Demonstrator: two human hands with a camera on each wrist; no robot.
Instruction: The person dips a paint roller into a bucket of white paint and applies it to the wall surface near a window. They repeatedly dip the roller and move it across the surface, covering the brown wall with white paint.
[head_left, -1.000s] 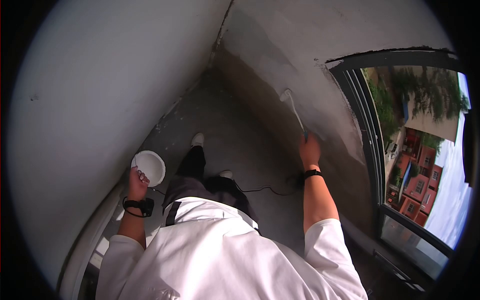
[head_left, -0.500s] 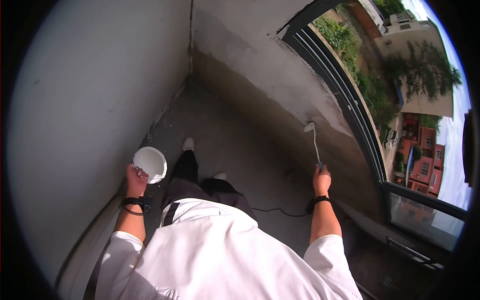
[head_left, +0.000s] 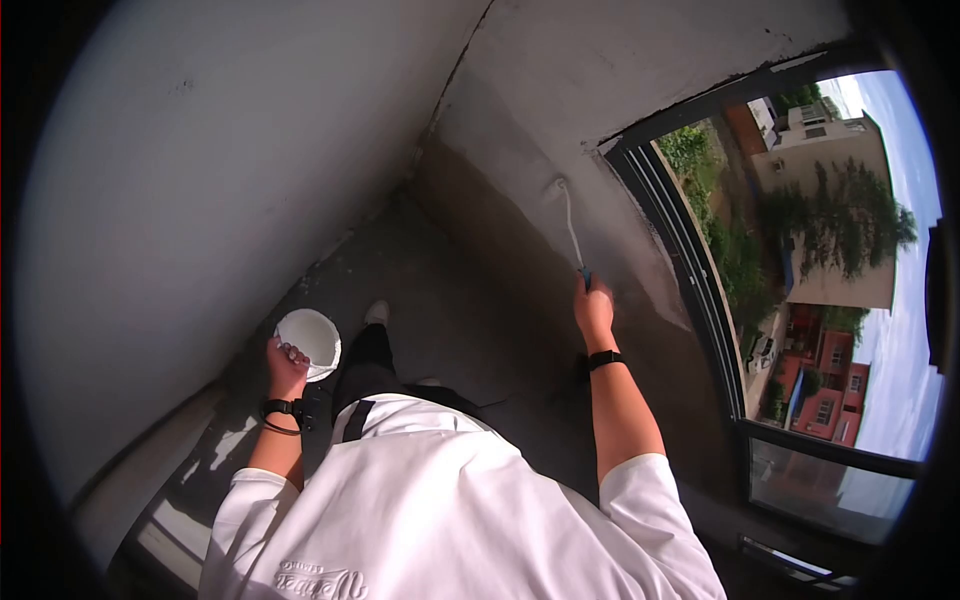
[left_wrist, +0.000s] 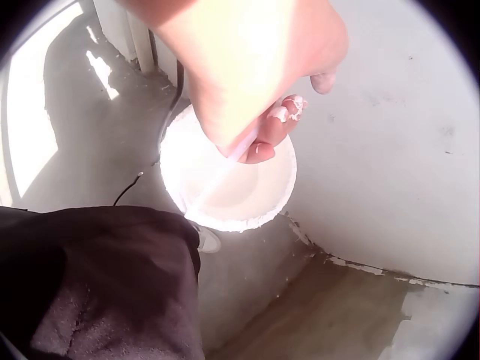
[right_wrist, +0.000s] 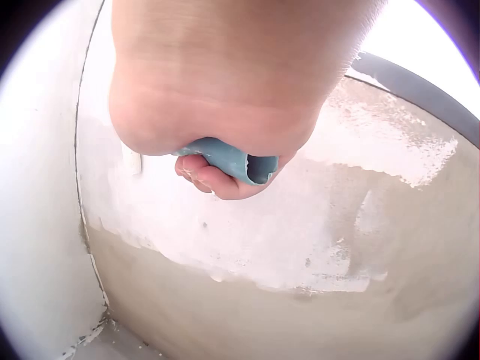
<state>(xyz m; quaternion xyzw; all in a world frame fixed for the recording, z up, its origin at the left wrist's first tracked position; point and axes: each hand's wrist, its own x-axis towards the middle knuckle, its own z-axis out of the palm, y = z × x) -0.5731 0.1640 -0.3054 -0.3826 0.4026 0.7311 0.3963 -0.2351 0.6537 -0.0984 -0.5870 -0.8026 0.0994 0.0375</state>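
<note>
My left hand grips the handle of a white bucket, which hangs beside my left leg. In the left wrist view the white bail handle runs from my curled fingers to the rim, and white paint is smeared on the fingertips. A pale layer shows inside the bucket. My right hand wraps round the blue handle of a paint roller. The roller's head is up against the wall below the window, on the wet, pale-coated band.
A dark-framed window borders the coated wall on the right. To the left rises a plain white wall, meeting the other in a corner. The grey floor lies between, and a thin black cable runs near my legs.
The roller went down and right along the wall, then back up toward the corner. My head view turned with it. The bucket stays in my left hand.
</note>
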